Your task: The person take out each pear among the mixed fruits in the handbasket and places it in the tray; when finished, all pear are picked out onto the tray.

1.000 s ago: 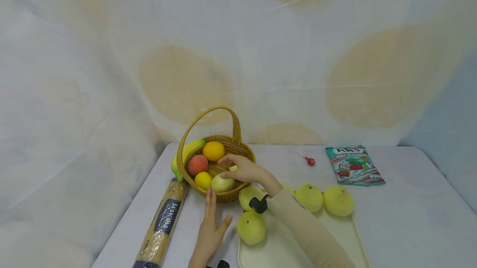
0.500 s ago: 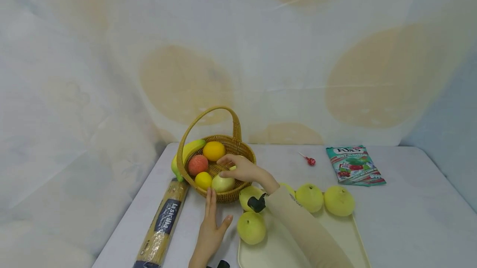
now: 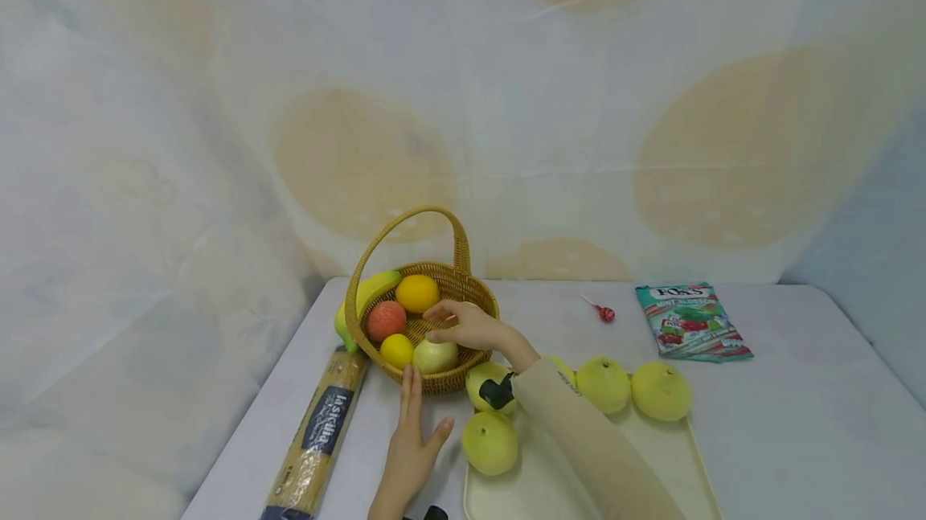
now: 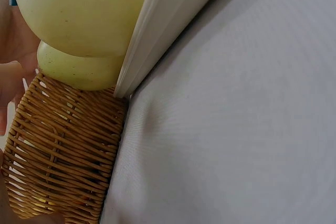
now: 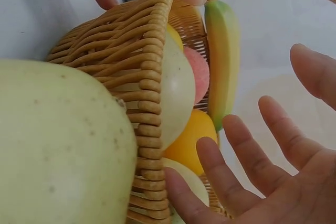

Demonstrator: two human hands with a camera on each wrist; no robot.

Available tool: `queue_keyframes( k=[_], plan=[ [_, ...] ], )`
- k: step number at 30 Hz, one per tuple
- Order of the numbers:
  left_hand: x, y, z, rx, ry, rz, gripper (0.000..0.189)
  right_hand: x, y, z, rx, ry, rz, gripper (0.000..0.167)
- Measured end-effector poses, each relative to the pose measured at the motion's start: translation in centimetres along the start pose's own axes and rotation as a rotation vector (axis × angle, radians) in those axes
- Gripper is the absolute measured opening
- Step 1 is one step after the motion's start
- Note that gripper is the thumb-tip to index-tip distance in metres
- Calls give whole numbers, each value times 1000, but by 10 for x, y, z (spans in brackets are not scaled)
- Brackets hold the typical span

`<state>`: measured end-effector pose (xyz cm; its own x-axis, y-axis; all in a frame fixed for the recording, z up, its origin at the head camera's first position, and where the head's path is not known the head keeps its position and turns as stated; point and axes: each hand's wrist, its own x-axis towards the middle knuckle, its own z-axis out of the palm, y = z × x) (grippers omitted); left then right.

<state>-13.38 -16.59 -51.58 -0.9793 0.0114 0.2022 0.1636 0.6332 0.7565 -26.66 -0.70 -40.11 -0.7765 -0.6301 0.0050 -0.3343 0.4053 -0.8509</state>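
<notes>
Beige sleeve (image 3: 596,444), dark lettering (image 3: 569,383), black wristband (image 3: 497,391)

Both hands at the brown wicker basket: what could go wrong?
Possible risks: the right hand, over the brown wicker basket, might bump the smooth pale-green round fruit inside. The left hand, fingers at the basket's near rim, might shift it. The beige sleeve, crossing the cream rectangular tray, might roll a yellow-green round fruit at its edge.

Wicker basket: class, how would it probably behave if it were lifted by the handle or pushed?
The wicker basket would probably stay stiff, as its woven wall stands without sagging. Lifted by its one arched handle, it might sway, having a single overhead hold. Pushed, its reddish fruit could roll, since that looks round.
</notes>
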Motion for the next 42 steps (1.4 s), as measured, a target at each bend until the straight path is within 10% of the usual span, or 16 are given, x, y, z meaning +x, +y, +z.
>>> queue_keyframes(
  k=[42],
  plan=[
    [-2,4,-2,11,0,-1,87,28,21,29,-36,-109,46,52]
  ],
)
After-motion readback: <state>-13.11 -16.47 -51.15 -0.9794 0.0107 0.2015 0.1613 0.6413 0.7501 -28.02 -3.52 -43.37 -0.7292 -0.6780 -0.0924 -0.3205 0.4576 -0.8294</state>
